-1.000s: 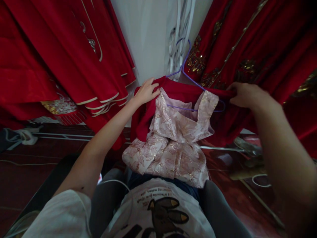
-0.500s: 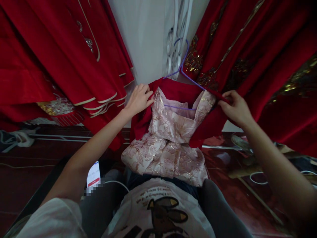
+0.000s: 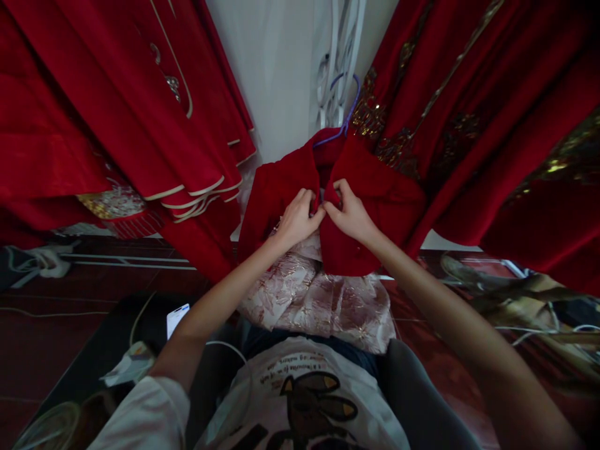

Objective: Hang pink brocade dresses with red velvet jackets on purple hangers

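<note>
A short red jacket [image 3: 375,200] hangs on a purple hanger [image 3: 350,115] in front of me, its collar at the top. My left hand [image 3: 300,217] pinches one front edge of the jacket near the middle. Close beside it, my right hand [image 3: 349,212] has thumb and fingers closed on the opposite front edge. The hands almost meet at the chest. Under the jacket is a pale pink brocade dress [image 3: 328,303] with gold threads, its lower part resting over my lap. Most of the dress's bodice is covered.
Red garments with pale trim [image 3: 187,169] hang at left, and red garments with gold sequins [image 3: 450,125] hang at right. A white scrolled metal rack [image 3: 337,62] stands behind the hanger. A phone [image 3: 175,319] and a crumpled packet [image 3: 130,364] lie at my left.
Both hands moved inward from the shoulders to the front middle. The jacket's front panels, spread apart before, now fold over the dress's bodice.
</note>
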The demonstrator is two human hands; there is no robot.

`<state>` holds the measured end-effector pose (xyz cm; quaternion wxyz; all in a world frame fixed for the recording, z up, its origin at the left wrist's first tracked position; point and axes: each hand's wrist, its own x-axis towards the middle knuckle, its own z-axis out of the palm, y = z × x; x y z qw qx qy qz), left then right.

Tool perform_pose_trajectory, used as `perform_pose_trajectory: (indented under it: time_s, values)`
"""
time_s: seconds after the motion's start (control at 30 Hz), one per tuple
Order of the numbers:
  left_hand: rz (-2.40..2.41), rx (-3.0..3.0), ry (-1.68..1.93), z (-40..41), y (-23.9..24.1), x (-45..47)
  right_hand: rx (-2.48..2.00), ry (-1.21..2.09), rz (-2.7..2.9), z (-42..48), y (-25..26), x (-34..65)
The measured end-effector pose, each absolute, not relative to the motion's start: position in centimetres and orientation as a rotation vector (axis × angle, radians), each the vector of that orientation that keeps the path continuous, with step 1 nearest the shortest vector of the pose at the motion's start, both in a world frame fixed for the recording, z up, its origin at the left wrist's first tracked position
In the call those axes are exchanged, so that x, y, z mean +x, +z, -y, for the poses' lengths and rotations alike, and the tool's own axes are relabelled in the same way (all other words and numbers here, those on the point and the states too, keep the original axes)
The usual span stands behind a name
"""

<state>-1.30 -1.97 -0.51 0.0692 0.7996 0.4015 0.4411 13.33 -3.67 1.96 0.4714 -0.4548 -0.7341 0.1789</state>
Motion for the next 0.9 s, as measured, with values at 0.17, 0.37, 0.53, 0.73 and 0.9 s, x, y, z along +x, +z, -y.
perform_pose_trajectory:
  time_s: [0.17, 0.37, 0.53, 0.73, 0.9]
  values:
    - [-1.053, 1.897, 1.594, 1.8, -2.0, -1.4, -0.944, 0.643, 1.668, 4.5, -0.6, 13.6]
    - [-1.005, 1.764, 1.641, 2.6, -2.1, -0.9, -0.874, 0.654, 1.541, 5.7, -1.8, 13.3]
    - [-0.974, 1.963, 1.564, 3.4, -1.6, -1.5, -0.928, 0.548, 1.494, 5.8, -1.6, 13.4]
    - [-0.923, 2.229, 1.402, 3.4, -0.2, -2.3, -0.937, 0.483, 1.466, 5.5, -1.4, 13.5]
    - [-0.875, 2.301, 1.356, 3.1, 0.9, -2.3, -0.969, 0.493, 1.416, 5.6, -1.3, 13.5]
